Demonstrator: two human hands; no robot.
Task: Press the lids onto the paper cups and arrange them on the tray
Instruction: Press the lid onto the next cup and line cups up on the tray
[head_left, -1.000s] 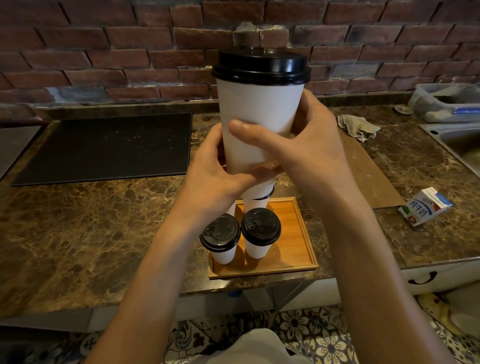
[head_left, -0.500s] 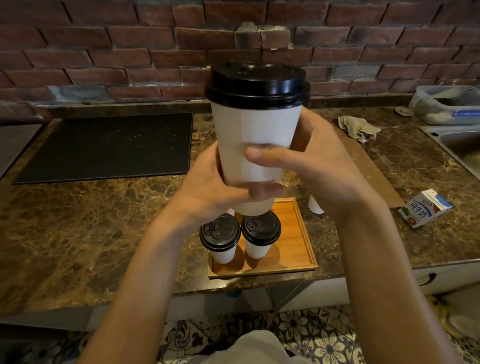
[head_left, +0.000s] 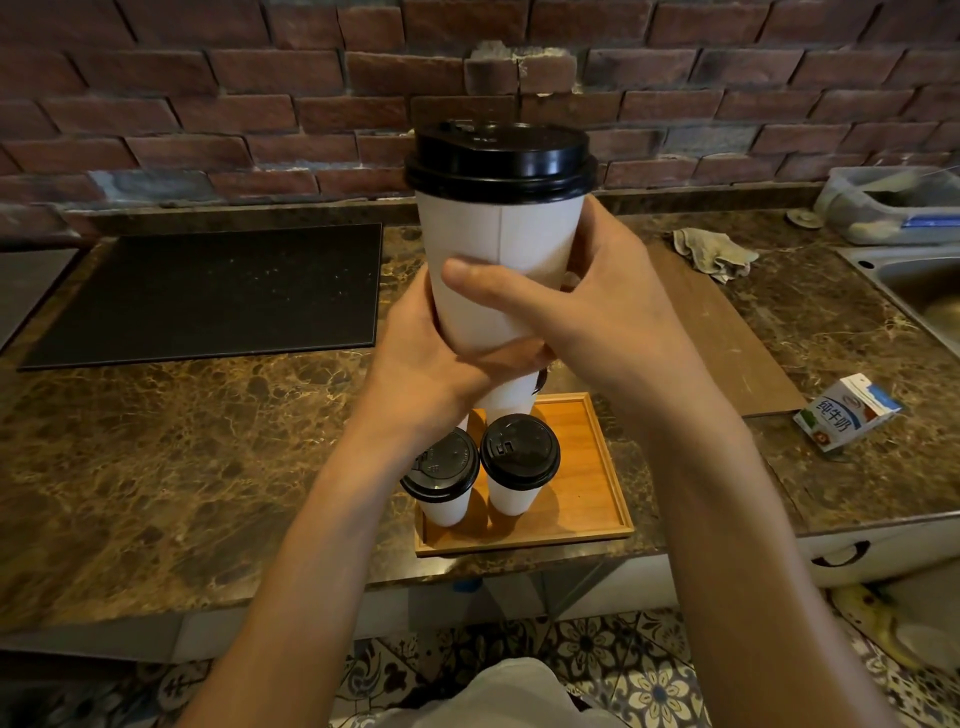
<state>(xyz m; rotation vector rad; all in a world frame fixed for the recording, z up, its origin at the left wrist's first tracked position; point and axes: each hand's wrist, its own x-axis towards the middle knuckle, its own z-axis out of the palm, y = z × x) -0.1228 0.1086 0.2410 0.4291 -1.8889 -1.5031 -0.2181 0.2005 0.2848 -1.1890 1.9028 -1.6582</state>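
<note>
White paper cup (head_left: 501, 249) upright, black lid (head_left: 500, 158) on top; both hands (head_left: 519, 343) clasp its lower body.

A dark red brick wall (head_left: 208, 104) fills the top of the frame above a brown veined marble counter (head_left: 156, 467). A flat black rectangular mat (head_left: 208, 296) lies at centre left. At upper right sit a crumpled beige cloth (head_left: 711, 254) and a clear plastic container (head_left: 898, 205). Below the cloth lies a thin brown board (head_left: 727, 338), with a steel sink (head_left: 924, 291) at the right edge. A small blue-and-white milk carton (head_left: 847, 413) lies on its side at right. Floral patterned floor tiles (head_left: 649, 686) show along the bottom.
</note>
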